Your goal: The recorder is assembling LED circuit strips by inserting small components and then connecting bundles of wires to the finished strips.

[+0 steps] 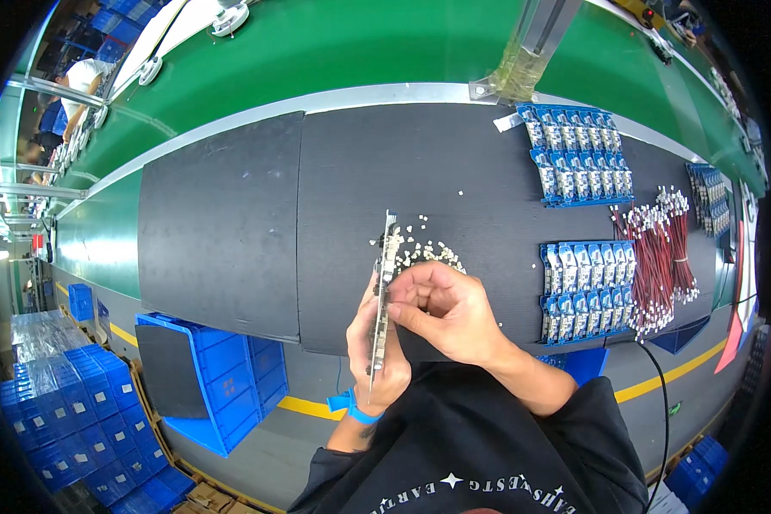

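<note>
My left hand (391,368), with a blue band at the wrist, grips a circuit board panel (382,313). The panel stands nearly edge-on to me, with small pale parts along its right face. My right hand (458,319) is at that face, thumb and fingers drawn together in a pinch. Whatever lies between those fingertips is too small or hidden to make out. Just beyond the right hand, a loose heap of tiny whitish connector-like pieces (428,254) is scattered on the black mat (360,163).
Two groups of blue circuit board panels (576,154) lie to the right. Beside them are bundles of red wires (654,257) with white ends. A metal post (535,51) rises at the far edge. Blue crates (223,377) stand at the lower left; a person (81,81) sits farther off.
</note>
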The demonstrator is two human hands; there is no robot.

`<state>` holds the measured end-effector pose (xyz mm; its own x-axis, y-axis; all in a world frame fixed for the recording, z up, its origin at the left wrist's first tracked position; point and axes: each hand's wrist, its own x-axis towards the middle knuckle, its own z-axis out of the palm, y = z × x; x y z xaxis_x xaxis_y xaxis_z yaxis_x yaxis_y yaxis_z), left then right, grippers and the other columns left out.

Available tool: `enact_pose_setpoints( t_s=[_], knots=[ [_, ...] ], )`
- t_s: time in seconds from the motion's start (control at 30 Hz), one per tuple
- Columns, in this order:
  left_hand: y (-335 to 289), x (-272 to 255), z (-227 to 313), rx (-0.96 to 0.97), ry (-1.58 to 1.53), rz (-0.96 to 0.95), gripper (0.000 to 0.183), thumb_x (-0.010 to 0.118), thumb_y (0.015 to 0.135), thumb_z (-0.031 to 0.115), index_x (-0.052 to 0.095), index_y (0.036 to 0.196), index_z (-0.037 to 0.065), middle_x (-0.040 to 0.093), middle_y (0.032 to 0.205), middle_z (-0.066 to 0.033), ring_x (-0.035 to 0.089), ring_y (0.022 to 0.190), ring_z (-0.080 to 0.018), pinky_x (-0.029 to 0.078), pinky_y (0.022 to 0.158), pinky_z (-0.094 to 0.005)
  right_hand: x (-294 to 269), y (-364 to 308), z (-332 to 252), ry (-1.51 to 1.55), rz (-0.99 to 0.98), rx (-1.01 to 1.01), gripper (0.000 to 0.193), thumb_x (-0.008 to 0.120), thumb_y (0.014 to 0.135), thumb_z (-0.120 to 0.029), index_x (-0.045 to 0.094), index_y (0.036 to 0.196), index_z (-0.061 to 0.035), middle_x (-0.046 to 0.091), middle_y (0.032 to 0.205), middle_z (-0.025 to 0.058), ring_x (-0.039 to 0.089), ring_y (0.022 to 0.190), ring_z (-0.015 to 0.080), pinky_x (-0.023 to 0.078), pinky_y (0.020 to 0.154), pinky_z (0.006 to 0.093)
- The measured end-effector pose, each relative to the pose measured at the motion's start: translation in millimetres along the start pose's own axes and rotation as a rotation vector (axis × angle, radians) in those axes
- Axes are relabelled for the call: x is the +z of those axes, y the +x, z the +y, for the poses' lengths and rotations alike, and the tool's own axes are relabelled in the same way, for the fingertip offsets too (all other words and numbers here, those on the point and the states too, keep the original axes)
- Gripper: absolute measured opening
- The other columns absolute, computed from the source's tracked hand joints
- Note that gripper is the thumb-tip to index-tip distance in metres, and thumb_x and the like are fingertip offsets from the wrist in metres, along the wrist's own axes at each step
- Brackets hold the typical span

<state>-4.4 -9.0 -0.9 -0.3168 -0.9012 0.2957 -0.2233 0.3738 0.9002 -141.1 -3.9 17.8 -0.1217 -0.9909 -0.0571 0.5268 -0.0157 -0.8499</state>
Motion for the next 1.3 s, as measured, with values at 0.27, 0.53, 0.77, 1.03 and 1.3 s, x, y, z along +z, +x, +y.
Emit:
enact_pose_setpoints(
  t_s=[0.27,0.53,0.77,1.03,1.3],
  knots=[
    [-5.7,4.9,-8.9,-0.056,-0.141,0.005,0.042,0.043,0.087,-0.016,0.039,0.128,-0.004,0.043,0.136,-0.0290,0.045,0.126,-0.0382,0.036,0.105,-0.0431,7.9,-7.0,-11.1,0.088,-0.040,-0.043,0.027,0.062,0.086,0.009,0.053,0.110,0.0042,0.061,0.096,0.0074,0.060,0.092,0.0114,0.051,0.083,0.0262],
    [2.1,5.5,-3.3,-0.023,-0.109,-0.027,0.043,0.043,0.088,-0.016,0.040,0.128,-0.003,0.039,0.139,-0.0313,0.042,0.129,-0.0408,0.036,0.106,-0.0441,3.0,-1.9,-13.7,0.075,-0.004,-0.017,0.026,0.062,0.085,0.009,0.053,0.109,0.0051,0.062,0.096,0.0081,0.062,0.091,0.0131,0.052,0.082,0.0271],
    [0.5,5.1,-5.3,-0.057,-0.138,0.013,0.043,0.040,0.089,-0.015,0.040,0.129,-0.002,0.039,0.139,-0.0313,0.040,0.131,-0.0415,0.033,0.107,-0.0464,0.7,-5.2,-10.6,0.000,-0.029,-0.015,0.027,0.062,0.085,0.010,0.053,0.109,0.0060,0.063,0.098,0.0098,0.062,0.092,0.0140,0.052,0.082,0.0276],
    [-15.5,7.4,-26.0,-0.103,-0.116,0.046,0.043,0.055,0.094,0.013,0.039,0.131,-0.001,0.040,0.140,-0.0286,0.044,0.128,-0.0380,0.035,0.105,-0.0472,6.6,-9.1,-26.2,0.156,-0.083,0.037,0.029,0.061,0.086,0.009,0.053,0.114,0.0027,0.063,0.102,0.0091,0.062,0.098,0.0151,0.051,0.087,0.0288],
    [-12.0,4.6,-12.4,-0.200,0.034,0.033,0.037,0.048,0.097,0.007,0.039,0.131,-0.004,0.050,0.130,-0.0214,0.053,0.115,-0.0291,0.042,0.099,-0.0400,0.9,-3.8,-24.2,0.243,-0.083,0.046,0.026,0.062,0.087,0.005,0.055,0.112,0.0022,0.062,0.096,0.0063,0.061,0.094,0.0121,0.050,0.084,0.0261]
  ],
)
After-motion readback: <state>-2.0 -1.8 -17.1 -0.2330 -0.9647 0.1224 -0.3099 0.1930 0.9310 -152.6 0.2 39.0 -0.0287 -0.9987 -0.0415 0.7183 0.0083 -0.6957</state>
